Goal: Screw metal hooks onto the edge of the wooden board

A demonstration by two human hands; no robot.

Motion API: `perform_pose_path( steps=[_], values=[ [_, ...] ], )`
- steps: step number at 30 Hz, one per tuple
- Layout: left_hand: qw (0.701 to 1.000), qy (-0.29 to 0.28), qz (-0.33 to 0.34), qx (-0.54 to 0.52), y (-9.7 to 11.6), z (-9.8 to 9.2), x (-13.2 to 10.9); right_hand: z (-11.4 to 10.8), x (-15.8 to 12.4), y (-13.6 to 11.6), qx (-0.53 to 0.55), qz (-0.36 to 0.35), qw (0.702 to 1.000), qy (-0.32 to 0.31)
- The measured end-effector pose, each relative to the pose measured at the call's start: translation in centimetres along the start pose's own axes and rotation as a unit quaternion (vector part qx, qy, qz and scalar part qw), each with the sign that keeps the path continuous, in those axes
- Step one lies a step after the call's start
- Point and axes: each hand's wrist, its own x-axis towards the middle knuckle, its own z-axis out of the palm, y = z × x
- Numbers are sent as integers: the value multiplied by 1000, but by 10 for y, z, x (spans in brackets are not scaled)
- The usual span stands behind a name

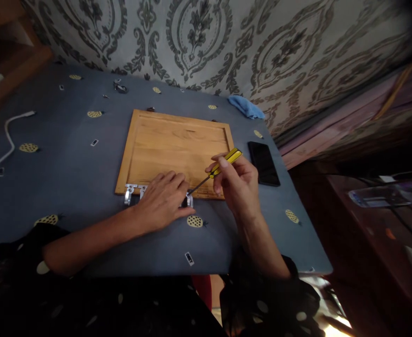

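A wooden panel (179, 145) with a raised frame lies flat on the table. Along its near edge are metal hinges; one hinge (129, 193) sits at the left corner, and another hinge (190, 201) lies further right. My left hand (165, 199) rests over the near edge, its index finger and thumb around the right hinge, partly hiding it. Another metal piece (143, 190) shows beside the knuckles. Pinched in the fingers of my right hand (239, 182) is a screwdriver (227, 162) with a yellow and black handle. Its tip slants down to the right hinge.
The table has a grey-blue pineapple-print cover (68, 178). A black phone (263, 164) lies right of the panel, with a blue cloth (246, 107) behind. Small metal parts (120, 87) lie at the back left. A white cable (9, 135) runs along the left side. Patterned wall behind.
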Motion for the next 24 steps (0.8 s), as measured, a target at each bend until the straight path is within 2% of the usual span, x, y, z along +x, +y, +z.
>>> perform_pose_path(
  steps=[4,12,19,24],
  values=[
    [1000,-13,1,12,0,-1,0,-4,0,-6,17,5,999,-36],
    [1000,0,6,7,-1,1,-1,-6,0,-7,-18,-7,1000,-23],
    [1000,19,13,14,-1,3,-1,-17,-1,-12,-8,13,996,-91],
    [1000,1,9,24,-1,1,0,-18,-1,-10,-19,-21,996,-84]
  ],
)
